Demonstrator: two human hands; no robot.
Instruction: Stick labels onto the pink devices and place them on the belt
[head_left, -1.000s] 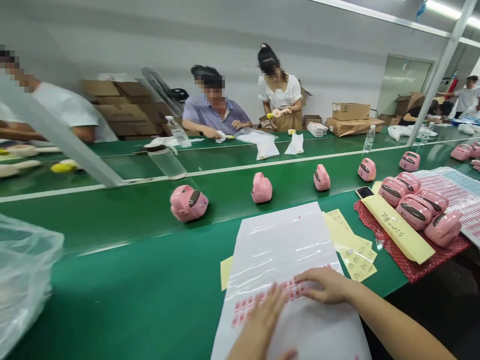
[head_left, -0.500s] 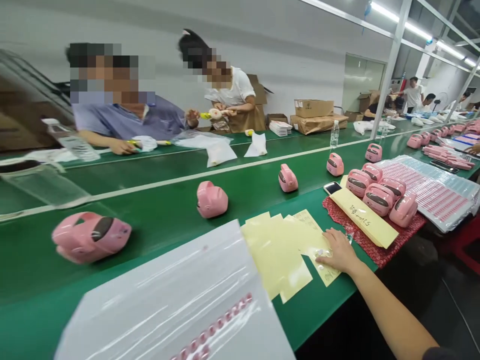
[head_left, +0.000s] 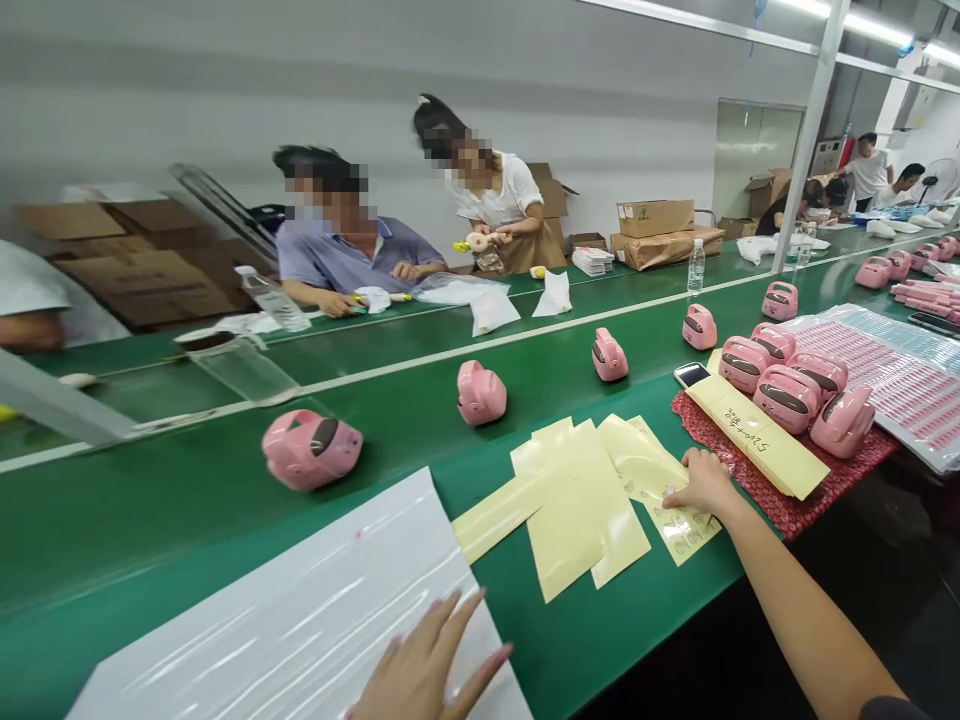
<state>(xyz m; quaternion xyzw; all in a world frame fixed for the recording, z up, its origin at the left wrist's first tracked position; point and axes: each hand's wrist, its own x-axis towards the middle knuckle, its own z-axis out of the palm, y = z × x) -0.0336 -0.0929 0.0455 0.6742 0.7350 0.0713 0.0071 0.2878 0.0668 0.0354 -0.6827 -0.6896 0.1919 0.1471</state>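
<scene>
Your left hand [head_left: 431, 655] is spread wide over the white sheet [head_left: 322, 590], holding nothing; whether it presses down can't be told. Your right hand [head_left: 705, 485], well right of the white sheet, has its fingers bent and thumb down at a yellow label sheet [head_left: 684, 537]; whether it pinches the paper can't be told either. Between that label sheet and the white sheet, loose yellow sheets [head_left: 574, 510] overlap. Drag the label sheet carelessly and it could crease, or pull its neighbours askew across the worktop [head_left: 585, 645].

The white sheet looks broad, glossy and rippled, so it may slip or buckle under uneven pressure; the yellow ones are thin, shiny and straight-edged. Farther right of the white sheet lies dimpled red bubble wrap [head_left: 795, 522]. Beyond the white sheet's far edge stands a rounded pink housing [head_left: 311, 455], smooth, with a looped handle.
</scene>
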